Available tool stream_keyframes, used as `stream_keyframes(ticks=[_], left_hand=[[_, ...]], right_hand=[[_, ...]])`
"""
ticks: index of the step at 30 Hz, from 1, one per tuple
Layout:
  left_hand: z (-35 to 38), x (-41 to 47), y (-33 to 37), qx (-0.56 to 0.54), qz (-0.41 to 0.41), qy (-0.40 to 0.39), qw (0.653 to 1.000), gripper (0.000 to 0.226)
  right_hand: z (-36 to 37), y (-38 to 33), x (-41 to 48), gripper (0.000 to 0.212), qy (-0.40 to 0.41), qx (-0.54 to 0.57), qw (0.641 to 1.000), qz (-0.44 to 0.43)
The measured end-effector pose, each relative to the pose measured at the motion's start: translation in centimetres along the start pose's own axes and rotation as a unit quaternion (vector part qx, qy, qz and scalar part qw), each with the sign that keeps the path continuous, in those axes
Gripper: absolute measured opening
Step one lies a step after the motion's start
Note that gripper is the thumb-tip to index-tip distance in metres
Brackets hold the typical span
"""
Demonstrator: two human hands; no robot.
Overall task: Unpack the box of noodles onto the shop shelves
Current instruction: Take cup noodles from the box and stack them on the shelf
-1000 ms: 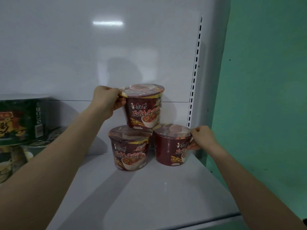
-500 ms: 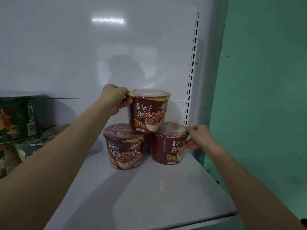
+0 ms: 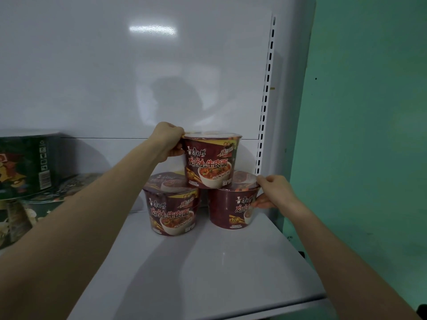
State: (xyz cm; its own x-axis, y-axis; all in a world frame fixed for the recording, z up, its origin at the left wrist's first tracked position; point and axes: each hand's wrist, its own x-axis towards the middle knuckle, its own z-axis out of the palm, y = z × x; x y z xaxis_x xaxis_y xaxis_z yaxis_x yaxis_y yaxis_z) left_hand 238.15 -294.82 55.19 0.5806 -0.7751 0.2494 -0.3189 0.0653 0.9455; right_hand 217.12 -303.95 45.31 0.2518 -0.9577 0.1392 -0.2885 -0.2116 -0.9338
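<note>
Now: three maroon noodle cups form a small pyramid at the right end of the white shelf [image 3: 208, 273], close to the back panel [image 3: 115, 77].

Top cup [image 3: 211, 161]: upright, label facing out, base set across the lids of the two cups below it. The left hand [image 3: 169, 142] is at its left side, at rim height, fingers curled round the rim and upper wall. The grip is closed on the cup; the fingertips are hidden behind it.

Left lower cup [image 3: 172, 209]: stands on the shelf, label forward, lid partly covered by the top cup. No hand on it; the left forearm passes above and to its left.

Right lower cup [image 3: 231, 209]: stands just beside the left lower one, their upper walls very near or touching, cannot tell which. The right hand [image 3: 275, 192] is on its right side, thumb on the lid rim, fingers curled against the wall beneath, pinching the cup between them.

Surroundings: slotted upright [image 3: 265, 100] runs up the back panel just behind and right of the stack. Green wall [image 3: 369, 135] beyond the shelf's right edge. Dark green cups [image 3: 25, 162] are stacked at the far left of the shelf, well apart from both hands.
</note>
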Motion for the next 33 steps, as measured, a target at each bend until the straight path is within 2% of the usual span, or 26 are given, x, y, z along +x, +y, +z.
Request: stream_keyframes(ticks=[8, 14, 18, 27, 33], left_hand=[[0.2, 0.4, 0.0, 0.015, 0.002, 0.043, 0.999, 0.010], [0.3, 0.4, -0.1, 0.029, 0.006, 0.050, 0.998, 0.025], [0.2, 0.1, 0.0, 0.024, 0.006, 0.044, 0.999, 0.027], [0.3, -0.3, 0.3, 0.038, -0.010, 0.090, 0.995, 0.030], [0.5, -1.1, -0.2, 0.021, 0.045, 0.127, 0.991, 0.036]], right_hand=[[0.0, 0.2, 0.0, 0.025, 0.006, -0.003, 1.000, -0.011], [0.0, 0.2, -0.4, 0.034, 0.019, -0.030, 0.999, -0.012], [0.0, 0.4, -0.6, 0.039, 0.021, -0.020, 1.000, 0.003], [0.0, 0.6, -1.1, 0.034, 0.008, -0.024, 1.000, 0.014], [-0.3, 0.8, -1.4, 0.038, 0.013, -0.031, 0.999, -0.007]])
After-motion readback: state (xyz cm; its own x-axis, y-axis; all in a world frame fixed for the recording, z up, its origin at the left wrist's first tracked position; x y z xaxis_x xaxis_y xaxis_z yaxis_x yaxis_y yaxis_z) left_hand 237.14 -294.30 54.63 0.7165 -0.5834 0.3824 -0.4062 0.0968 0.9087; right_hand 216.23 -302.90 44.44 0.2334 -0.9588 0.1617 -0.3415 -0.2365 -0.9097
